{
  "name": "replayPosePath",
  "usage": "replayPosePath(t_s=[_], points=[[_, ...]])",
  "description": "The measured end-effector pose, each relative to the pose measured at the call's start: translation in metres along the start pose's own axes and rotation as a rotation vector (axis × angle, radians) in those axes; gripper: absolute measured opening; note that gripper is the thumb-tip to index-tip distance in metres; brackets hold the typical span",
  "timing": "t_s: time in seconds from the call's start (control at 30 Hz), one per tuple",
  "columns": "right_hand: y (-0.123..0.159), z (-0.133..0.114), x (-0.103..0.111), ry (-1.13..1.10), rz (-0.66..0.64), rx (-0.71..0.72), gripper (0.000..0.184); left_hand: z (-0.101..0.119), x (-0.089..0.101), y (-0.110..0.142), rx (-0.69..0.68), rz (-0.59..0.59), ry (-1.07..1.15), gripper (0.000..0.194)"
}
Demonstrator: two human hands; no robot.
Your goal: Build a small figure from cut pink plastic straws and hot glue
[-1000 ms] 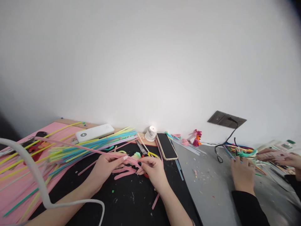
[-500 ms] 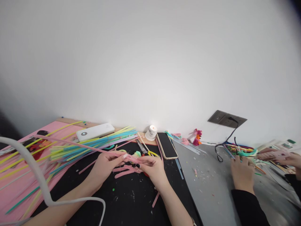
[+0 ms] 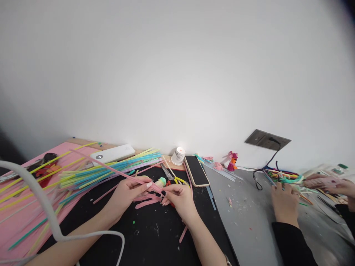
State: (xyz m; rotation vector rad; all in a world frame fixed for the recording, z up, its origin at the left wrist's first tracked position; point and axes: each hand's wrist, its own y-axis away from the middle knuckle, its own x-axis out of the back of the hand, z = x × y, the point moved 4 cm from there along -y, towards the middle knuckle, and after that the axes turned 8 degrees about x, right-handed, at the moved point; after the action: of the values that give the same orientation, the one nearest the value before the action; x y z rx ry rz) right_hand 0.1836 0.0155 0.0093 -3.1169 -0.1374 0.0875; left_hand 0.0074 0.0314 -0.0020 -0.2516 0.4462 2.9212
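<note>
My left hand (image 3: 126, 194) and my right hand (image 3: 179, 199) meet over a black mat (image 3: 144, 236). Both pinch a long pink straw (image 3: 111, 170) that runs up and to the left from my fingers. Bent pink straw pieces (image 3: 145, 203) lie on the mat just under my hands. A small green and cream object (image 3: 161, 182) sits right behind my fingertips, next to scissors with yellow handles (image 3: 173, 177).
A heap of coloured straws (image 3: 105, 170) spreads over the mat and a pink sheet (image 3: 16, 214). A white power bank (image 3: 112, 154), a lit candle (image 3: 178, 156) and a phone (image 3: 196, 170) stand behind. A white cable (image 3: 47, 218) crosses front left. Another person's hands (image 3: 285, 203) work at right.
The far end of the pink straw has swung upward and right, toward the power bank. My hands have stayed in place, shifting only slightly.
</note>
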Motion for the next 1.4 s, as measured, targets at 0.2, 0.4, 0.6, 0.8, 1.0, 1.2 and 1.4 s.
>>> replayPosePath(t_s=[0.2,0.4,0.6,0.8,1.0,1.2,1.4], points=[[0.001,-0.002,0.0,0.01,0.025,-0.009,0.012,0.006,-0.002,0.003,0.029,0.018,-0.056,0.015],[0.001,-0.002,-0.001,-0.039,0.082,-0.017,0.019,0.009,-0.002,0.008,0.016,-0.006,-0.056,0.015],[0.002,0.001,-0.003,-0.035,0.07,0.041,0.015,0.001,-0.003,0.005,0.057,-0.016,0.078,0.022],[0.003,-0.005,0.0,-0.043,0.121,0.111,0.014,0.006,-0.004,0.005,0.041,0.007,0.189,0.031],[0.004,-0.003,-0.001,0.003,0.11,0.118,0.012,0.012,-0.001,0.007,-0.024,0.069,0.178,0.018],[0.003,-0.003,-0.002,0.046,0.1,0.121,0.011,0.011,0.003,0.007,-0.04,0.137,0.135,0.017],[0.004,-0.003,-0.003,0.08,0.114,0.136,0.011,0.01,0.0,0.006,-0.051,0.097,0.089,0.026]])
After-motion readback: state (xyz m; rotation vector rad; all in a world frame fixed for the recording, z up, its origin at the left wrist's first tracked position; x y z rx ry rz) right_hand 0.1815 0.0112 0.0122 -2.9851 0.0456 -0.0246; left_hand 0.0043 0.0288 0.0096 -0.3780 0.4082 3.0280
